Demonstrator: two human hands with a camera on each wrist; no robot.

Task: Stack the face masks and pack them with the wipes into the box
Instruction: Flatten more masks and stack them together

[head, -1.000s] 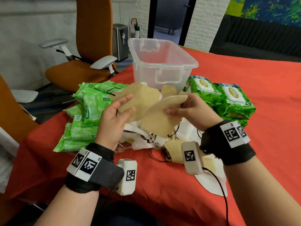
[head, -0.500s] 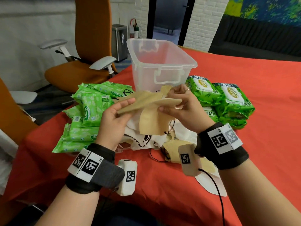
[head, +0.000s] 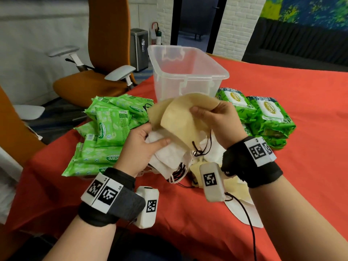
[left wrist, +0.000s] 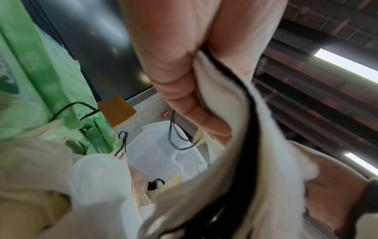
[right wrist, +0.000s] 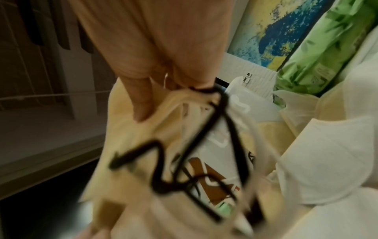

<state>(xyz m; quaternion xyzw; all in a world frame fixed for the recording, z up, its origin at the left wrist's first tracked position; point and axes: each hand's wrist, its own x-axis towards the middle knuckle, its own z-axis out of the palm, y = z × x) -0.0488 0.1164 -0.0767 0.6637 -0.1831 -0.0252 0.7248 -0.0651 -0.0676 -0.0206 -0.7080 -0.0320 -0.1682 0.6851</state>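
Two beige face masks overlap in the air in front of the clear plastic box. My right hand pinches their upper right edge, thumb on the near side; their black ear loops dangle below. My left hand grips the lower left edge of the masks, thumb on top. A heap of white and beige masks lies on the red table under both hands. Light green wipes packs are piled to the left. Darker green wipes packs are stacked to the right.
The table has a red cloth with free room on the right side. An orange office chair stands beyond the table's left edge, and a metal bin sits by the far wall. The box appears to hold nothing.
The two beige masks, held apart a second ago, have been brought together and now overlap. My left hand has shifted down to grip their lower left edge while the right keeps the top.
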